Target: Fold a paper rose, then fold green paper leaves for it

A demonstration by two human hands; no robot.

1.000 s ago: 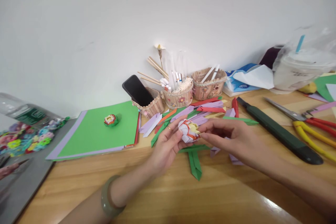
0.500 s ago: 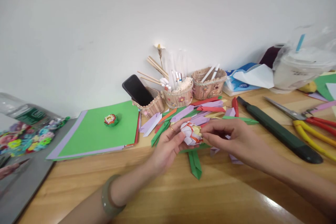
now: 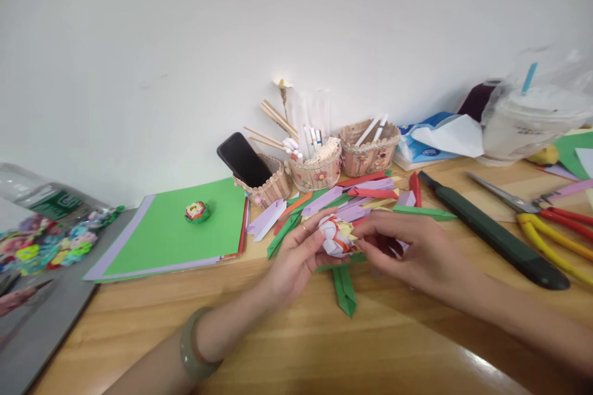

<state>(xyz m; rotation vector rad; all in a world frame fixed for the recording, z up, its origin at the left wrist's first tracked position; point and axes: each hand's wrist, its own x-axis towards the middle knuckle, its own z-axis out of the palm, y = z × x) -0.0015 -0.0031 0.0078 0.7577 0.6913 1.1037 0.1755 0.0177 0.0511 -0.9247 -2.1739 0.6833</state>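
Note:
A small folded paper flower, white with orange and yellow parts, sits between both hands above the wooden table. My left hand cups it from the left, fingers curled round it; a ring is on one finger and a green bangle on the wrist. My right hand pinches its right side with thumb and fingertips. Folded green paper strips lie on the table just under the hands. Behind them is a heap of folded strips in purple, red, green and yellow.
A stack of green and purple sheets with a finished paper flower lies left. Stick baskets and a phone stand by the wall. A dark utility knife, scissors and pliers lie right, near a bagged cup.
The paper flower has been turned slightly and lowered between the fingers. My right hand has shifted a little to the left, closing on the flower's side. The left hand barely moved.

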